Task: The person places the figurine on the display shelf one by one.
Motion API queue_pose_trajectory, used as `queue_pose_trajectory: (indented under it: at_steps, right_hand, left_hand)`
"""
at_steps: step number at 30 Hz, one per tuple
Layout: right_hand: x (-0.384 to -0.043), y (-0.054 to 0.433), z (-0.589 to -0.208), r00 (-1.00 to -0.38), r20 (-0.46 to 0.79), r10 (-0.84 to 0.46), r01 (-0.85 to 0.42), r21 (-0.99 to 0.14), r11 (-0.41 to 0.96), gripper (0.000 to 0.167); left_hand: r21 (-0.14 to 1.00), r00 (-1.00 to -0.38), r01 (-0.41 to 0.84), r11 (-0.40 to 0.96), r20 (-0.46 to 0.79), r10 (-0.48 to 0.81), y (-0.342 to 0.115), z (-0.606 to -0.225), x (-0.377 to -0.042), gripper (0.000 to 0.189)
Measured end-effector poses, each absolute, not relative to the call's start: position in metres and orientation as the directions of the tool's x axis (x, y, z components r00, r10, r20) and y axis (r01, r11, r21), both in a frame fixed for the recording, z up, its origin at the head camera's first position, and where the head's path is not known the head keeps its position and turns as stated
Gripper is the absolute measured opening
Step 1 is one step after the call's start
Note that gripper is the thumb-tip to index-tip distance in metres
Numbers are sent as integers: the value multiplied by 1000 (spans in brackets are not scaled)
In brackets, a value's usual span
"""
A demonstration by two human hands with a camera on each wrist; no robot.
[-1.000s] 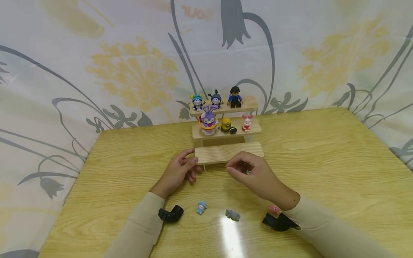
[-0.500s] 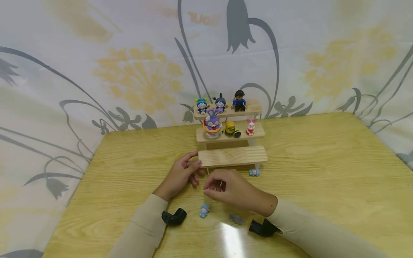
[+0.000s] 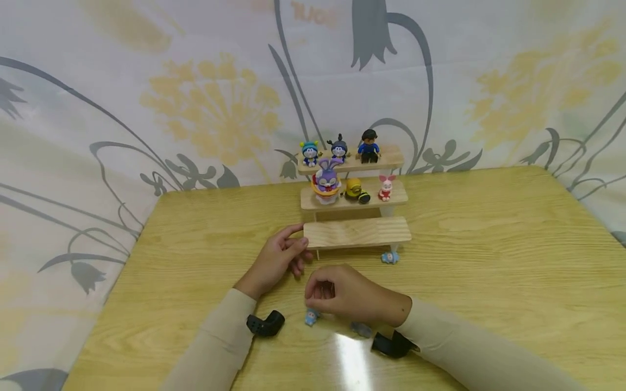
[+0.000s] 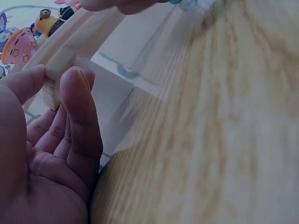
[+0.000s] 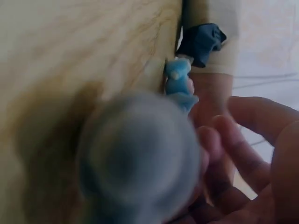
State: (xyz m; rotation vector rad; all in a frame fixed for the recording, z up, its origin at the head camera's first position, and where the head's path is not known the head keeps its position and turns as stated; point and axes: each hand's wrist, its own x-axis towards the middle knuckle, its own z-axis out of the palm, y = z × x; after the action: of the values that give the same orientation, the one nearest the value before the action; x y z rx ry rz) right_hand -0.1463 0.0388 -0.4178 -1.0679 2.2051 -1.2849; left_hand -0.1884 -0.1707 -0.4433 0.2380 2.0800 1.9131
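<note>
My left hand (image 3: pixel 276 259) holds the left end of the lowest board of a three-tier wooden display stand (image 3: pixel 357 233). In the left wrist view, thumb and index finger (image 4: pixel 79 95) lie at the board's corner. Over the table in front of the stand, my right hand (image 3: pixel 356 296) has loosely curved fingers. Its fingertips are right at a small light-blue figurine (image 3: pixel 311 317), partly covered by the hand. The right wrist view shows this blue figurine (image 5: pixel 178 84) beyond the spread thumb and fingers. A blurred grey figurine (image 5: pixel 140 149) looms close to that camera.
Another light-blue figurine (image 3: pixel 390 257) lies by the stand's right front leg. The grey figurine (image 3: pixel 362 328) lies near the right wrist's black camera mount (image 3: pixel 393 345). Several toys, including a purple rabbit (image 3: pixel 326 182), occupy the upper two tiers. A patterned cloth (image 3: pixel 220 108) hangs behind.
My right hand has moved left and toward me, from the stand's front right to the light-blue figurine, uncovering the other one by the leg. The left hand stays on the board.
</note>
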Motion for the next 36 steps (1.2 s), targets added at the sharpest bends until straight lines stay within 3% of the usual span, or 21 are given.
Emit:
queue_pose_trajectory:
  at_steps: [8, 17, 36]
  right_hand:
    - [-148, 42, -422, -602, -42, -797, -389, -857, 339, 13]
    - [-150, 43, -421, -595, -49, -802, -419, -833, 361, 16]
    - [-147, 43, -421, -575, -58, -816, -447, -813, 373, 5]
  left_hand:
    - [992, -938, -87, 94, -113, 327, -170, -443, -190, 54]
    - [991, -941, -83, 104, -113, 320, -171, -441, -189, 53]
    - [991, -939, -75, 109, -107, 327, -170, -439, -188, 52]
